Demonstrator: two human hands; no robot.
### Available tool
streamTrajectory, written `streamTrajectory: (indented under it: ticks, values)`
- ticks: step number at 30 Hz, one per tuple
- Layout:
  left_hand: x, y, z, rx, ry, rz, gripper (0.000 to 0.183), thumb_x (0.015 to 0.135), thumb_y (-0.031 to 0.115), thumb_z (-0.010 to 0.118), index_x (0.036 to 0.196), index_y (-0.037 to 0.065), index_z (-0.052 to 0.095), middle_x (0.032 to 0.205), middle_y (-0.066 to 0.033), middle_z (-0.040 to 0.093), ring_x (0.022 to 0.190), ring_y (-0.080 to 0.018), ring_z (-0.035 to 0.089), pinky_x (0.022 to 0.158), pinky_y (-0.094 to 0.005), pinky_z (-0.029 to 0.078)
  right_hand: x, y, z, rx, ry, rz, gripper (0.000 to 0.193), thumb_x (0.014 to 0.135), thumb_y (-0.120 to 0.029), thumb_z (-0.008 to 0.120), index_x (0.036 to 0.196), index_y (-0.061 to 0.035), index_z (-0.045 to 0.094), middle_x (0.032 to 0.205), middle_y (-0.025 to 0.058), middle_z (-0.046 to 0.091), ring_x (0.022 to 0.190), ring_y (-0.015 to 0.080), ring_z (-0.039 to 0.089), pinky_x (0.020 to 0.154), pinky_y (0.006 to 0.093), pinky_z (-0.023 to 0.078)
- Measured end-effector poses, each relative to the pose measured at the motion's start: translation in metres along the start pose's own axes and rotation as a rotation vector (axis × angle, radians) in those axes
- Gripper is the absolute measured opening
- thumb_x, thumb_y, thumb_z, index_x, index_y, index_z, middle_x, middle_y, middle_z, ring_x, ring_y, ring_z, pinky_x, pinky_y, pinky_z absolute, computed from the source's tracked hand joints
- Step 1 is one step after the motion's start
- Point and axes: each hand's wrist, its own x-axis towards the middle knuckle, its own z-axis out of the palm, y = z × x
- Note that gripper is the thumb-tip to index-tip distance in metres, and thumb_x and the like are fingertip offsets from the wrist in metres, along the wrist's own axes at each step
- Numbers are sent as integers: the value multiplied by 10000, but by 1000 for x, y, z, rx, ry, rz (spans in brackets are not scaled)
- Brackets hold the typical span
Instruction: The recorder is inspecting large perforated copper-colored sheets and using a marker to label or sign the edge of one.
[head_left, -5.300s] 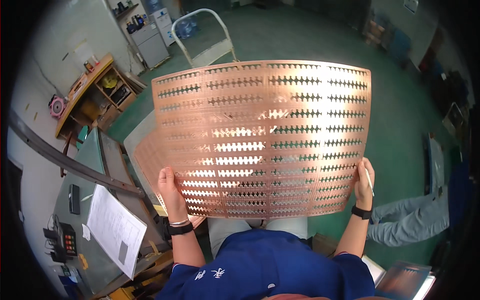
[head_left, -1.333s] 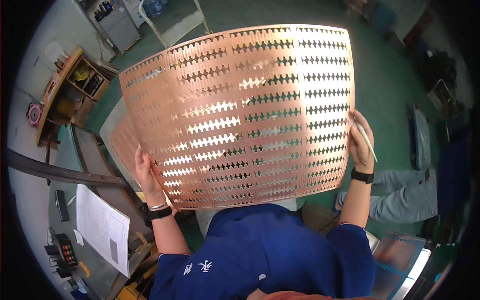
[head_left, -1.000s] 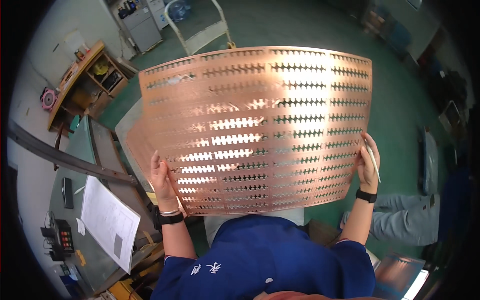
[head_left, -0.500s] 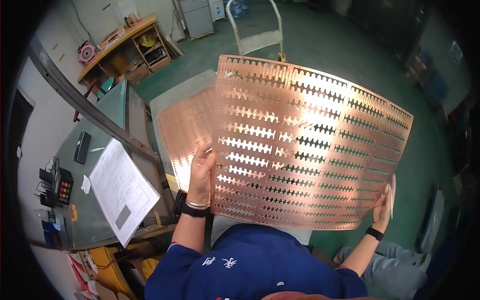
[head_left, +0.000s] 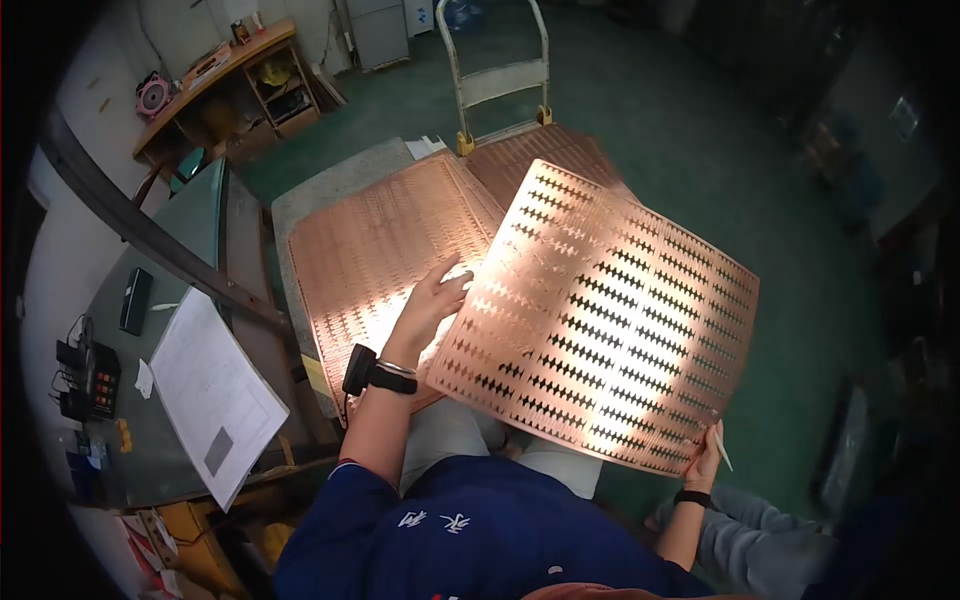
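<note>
Above your lap, perforated copper sheet (head_left: 600, 320) held tilted, your left hand (head_left: 432, 300) fingers closed on its left edge, your right hand (head_left: 708, 462) pinching its lower right corner, copper sheet stack (head_left: 380, 240) beneath.

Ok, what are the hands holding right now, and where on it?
Both hold one perforated copper sheet: the left hand at its left edge, the right hand at its lower right corner, alongside a thin white stick.

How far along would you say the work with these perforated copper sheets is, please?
Done: a stack of slotted copper sheets lies on the flat cart, with another pile behind it. In hand: one shiny perforated copper sheet, tilted, its edge gripped by the left hand, its lower corner by the right hand. Left: this sheet is not yet laid down.
</note>
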Motion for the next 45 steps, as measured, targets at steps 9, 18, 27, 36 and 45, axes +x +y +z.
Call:
streamTrajectory:
  ticks: [9, 18, 27, 36, 45]
  values:
    - [-32, -21, -23, 13, 301, -112, 408, 901, 159, 533, 1258, -5, 422, 1177, -173, 524, 1061, -243, 550, 854, -319, 479, 112, 55, 85, 269, -114, -124, 385, 952, -180, 430, 1306, -41, 372, 1246, 90, 487, 1110, 206, 506, 945, 349, 439]
    - [-110, -63, -75, 184, 644, -70, 267, 885, 32, 495, 1149, -10, 515, 1097, -105, 570, 999, -186, 568, 855, -287, 463, 222, 109, 292, 412, -248, -2, 338, 962, -208, 409, 1261, -54, 373, 1150, 95, 491, 1033, 217, 515, 886, 367, 471]
    - [-134, -78, -105, 541, 862, -36, 285, 841, -21, 510, 1123, 6, 542, 1068, -105, 567, 1023, -192, 553, 894, -282, 432, 198, 186, 304, -170, -238, 337, 605, 932, -287, 477, 1419, -116, 161, 1447, 139, 223, 1282, 306, 330, 1032, 473, 274]
    - [-149, -85, -129, 846, 1053, -9, 406, 762, 100, 636, 1156, 76, 539, 1134, -170, 473, 1065, -307, 487, 916, -383, 407, 98, 129, 246, -116, -438, 279, 461, 947, -229, 451, 1345, -43, 310, 1311, 175, 443, 1183, 266, 462, 955, 371, 398]
    - [-160, -77, -129, 265, 1104, 12, 305, 836, 8, 537, 1132, -47, 492, 1008, -86, 578, 925, -153, 546, 852, -265, 423, 16, 111, 219, -162, -560, 278, 441, 939, -215, 467, 1317, -21, 348, 1221, 160, 522, 1026, 191, 554, 829, 292, 470]
